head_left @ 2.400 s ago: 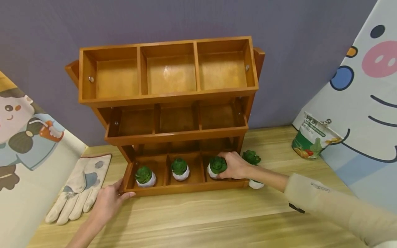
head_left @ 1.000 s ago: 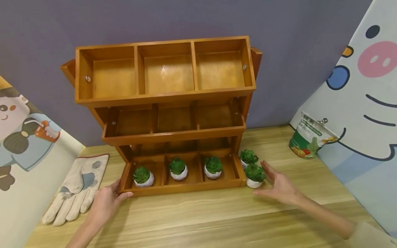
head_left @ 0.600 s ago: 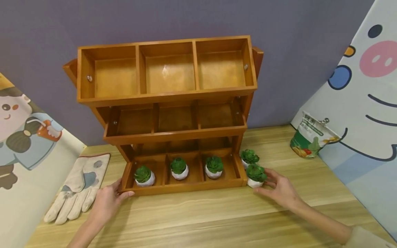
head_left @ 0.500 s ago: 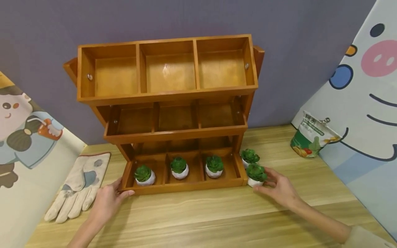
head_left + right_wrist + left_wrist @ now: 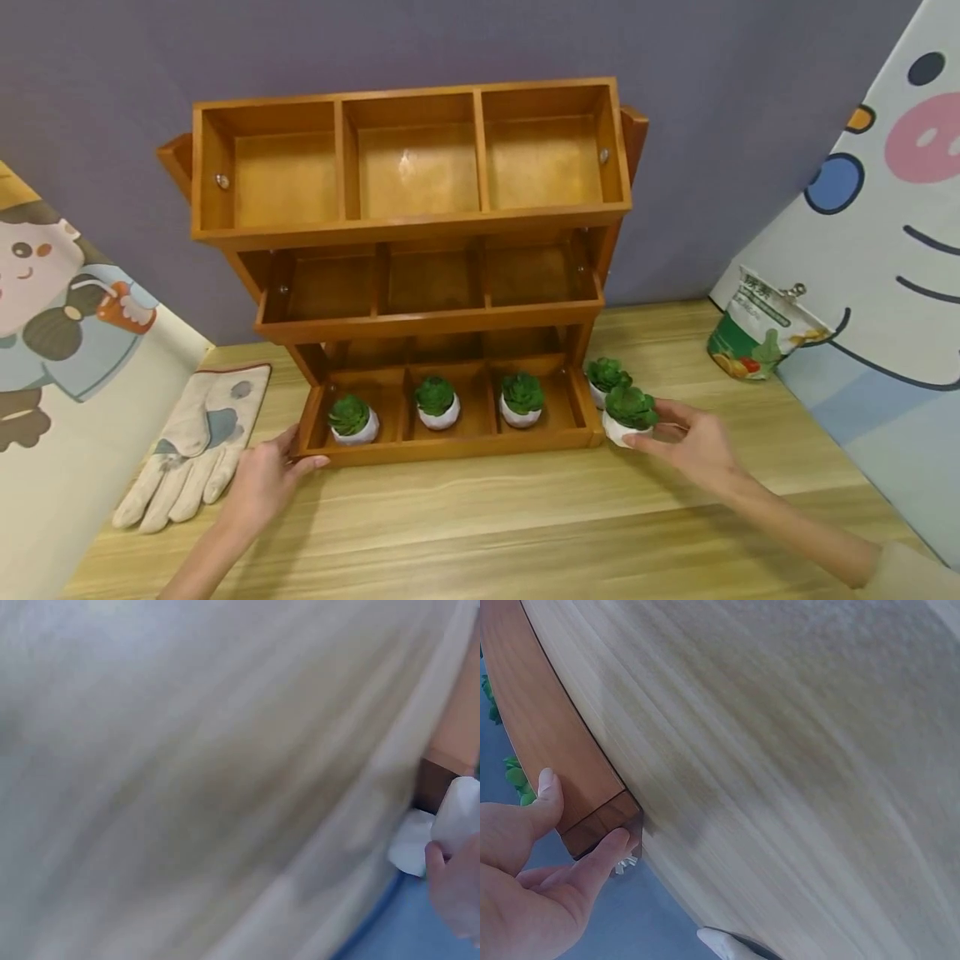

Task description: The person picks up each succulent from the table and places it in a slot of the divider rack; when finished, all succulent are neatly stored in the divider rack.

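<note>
My right hand (image 5: 701, 454) pinches a potted succulent (image 5: 630, 410) by its white pot, just right of a three-tier wooden shelf (image 5: 450, 451). The pot is slightly tilted and looks raised a little. In the right wrist view, the fingers hold the white pot (image 5: 459, 810) in front of another. That second potted succulent (image 5: 606, 379) stands behind it on the table. My left hand (image 5: 258, 487) grips the shelf's lower left corner, thumb on the front board. The lowest tier holds one potted succulent (image 5: 352, 419) on the left, one (image 5: 437, 403) in the middle and one (image 5: 521, 400) on the right.
A pair of pale work gloves (image 5: 195, 442) lies left of the shelf, near the left hand. A green and white pouch (image 5: 765, 329) with a clip stands at the back right. A purple wall (image 5: 450, 42) rises behind the shelf; printed panels flank both sides.
My right hand left the succulent in the right compartment, moved right to the front succulent on the table, took its pot and shifted it slightly up. My left hand stays on the shelf corner.
</note>
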A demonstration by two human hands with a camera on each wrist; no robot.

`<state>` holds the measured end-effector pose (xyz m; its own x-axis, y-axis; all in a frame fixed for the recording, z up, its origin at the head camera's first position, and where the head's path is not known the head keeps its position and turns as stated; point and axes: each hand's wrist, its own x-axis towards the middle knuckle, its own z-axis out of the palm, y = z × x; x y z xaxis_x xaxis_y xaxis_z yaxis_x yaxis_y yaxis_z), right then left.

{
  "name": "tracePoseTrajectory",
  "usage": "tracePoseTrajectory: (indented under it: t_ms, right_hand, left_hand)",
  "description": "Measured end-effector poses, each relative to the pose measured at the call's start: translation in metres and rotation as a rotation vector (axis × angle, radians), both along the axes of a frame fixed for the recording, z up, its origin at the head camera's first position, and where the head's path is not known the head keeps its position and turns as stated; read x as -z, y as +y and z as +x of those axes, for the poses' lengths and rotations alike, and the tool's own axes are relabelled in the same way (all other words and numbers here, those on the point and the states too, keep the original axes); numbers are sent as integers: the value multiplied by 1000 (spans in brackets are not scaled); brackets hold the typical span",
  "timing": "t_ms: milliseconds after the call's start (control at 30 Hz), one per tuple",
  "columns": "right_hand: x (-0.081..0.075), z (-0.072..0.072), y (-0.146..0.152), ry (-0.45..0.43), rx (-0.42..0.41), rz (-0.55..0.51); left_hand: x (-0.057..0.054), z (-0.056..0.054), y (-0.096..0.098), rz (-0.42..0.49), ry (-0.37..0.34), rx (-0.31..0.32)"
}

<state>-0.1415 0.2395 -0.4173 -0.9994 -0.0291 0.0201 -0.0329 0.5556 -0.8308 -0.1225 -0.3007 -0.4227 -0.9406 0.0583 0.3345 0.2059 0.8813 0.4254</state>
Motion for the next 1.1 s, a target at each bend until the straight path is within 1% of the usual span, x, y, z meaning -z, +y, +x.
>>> tracePoseTrajectory:
  t_ms: [33,133,200,300,367,500,567,667,733,900,1033,1100]
  right_hand:
    - [-7,0,0,16,-5,-8]
    - [-26,0,-3,110,-38,-18]
    - [-38,-2,-8,167,-86,-56]
    - [-59,-3,-21,213,-180,-119]
    - [-75,-3,-35,241,-244,-149]
    - [-111,-9,-73,331,-358,-141]
    - [-127,-16,-95,350,-420,-127]
    - [-147,-28,-127,338,-493,-105]
    - [-157,-36,-149,321,-516,-93]
    - [-172,-53,-200,305,-535,-165]
    - [-183,-62,-236,301,-526,-195]
    - [-187,-66,-252,317,-507,-173]
  left_hand:
    - [0,0,0,0,-6,-4]
    - [-1,1,1,-2,-14,-13]
    - [0,1,1,2,-20,-16]
    - [0,-1,2,5,-21,-13]
    - [0,-2,3,3,-28,-11]
    - [-3,-3,3,-4,-37,-12]
    - [-4,-3,3,-3,-32,-14]
    - [-3,-3,2,-6,-14,-14]
    - [-2,-2,2,-7,-7,-15]
    - [0,-2,1,-3,-15,-7]
    - [0,-2,0,-7,-17,-4]
    - [0,-1,0,-5,-13,-7]
